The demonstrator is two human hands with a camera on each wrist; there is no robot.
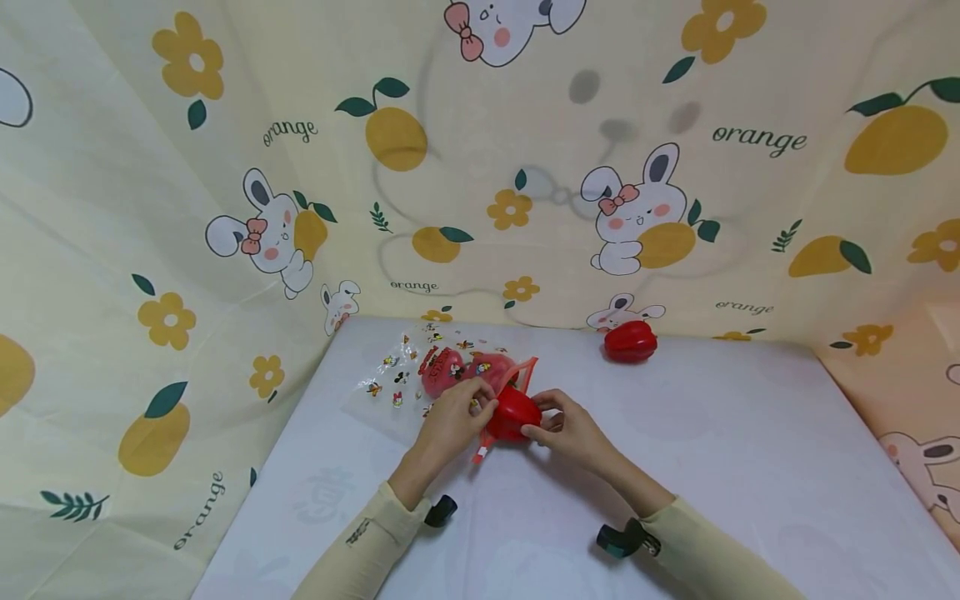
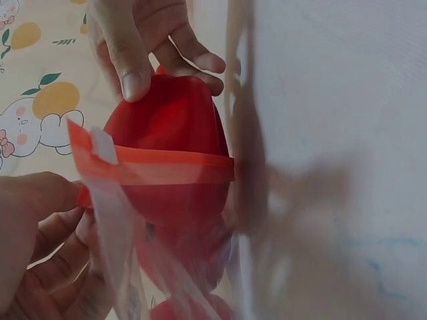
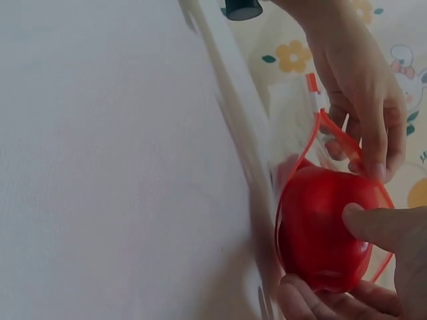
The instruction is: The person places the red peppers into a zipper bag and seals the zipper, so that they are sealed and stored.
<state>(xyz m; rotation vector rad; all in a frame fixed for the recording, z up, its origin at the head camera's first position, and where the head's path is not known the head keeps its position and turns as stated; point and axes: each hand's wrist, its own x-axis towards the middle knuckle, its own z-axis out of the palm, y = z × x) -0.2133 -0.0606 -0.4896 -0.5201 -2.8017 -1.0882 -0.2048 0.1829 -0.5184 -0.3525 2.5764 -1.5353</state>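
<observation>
A red bell pepper point(image 1: 514, 414) sits partly inside the mouth of a clear zip bag point(image 1: 386, 398) with an orange-red slider strip and small cartoon prints. My right hand point(image 1: 572, 429) grips the pepper's outer end between thumb and fingers. With thumb and fingers my left hand point(image 1: 455, 414) pinches the bag's edge beside the opening. In the left wrist view the orange strip point(image 2: 173, 167) crosses the pepper's middle. More red peppers point(image 1: 442, 372) lie deeper in the bag, seen through the plastic. The right wrist view shows the strip looped around the pepper point(image 3: 327, 227).
Another red bell pepper point(image 1: 631, 342) lies on the white table point(image 1: 712, 442) near its back edge, right of the bag. A cream cloth point(image 1: 465, 200) printed with rabbits and oranges hangs behind the table and on both sides. Dark wrist devices point(image 1: 621, 540) sit by the sleeves.
</observation>
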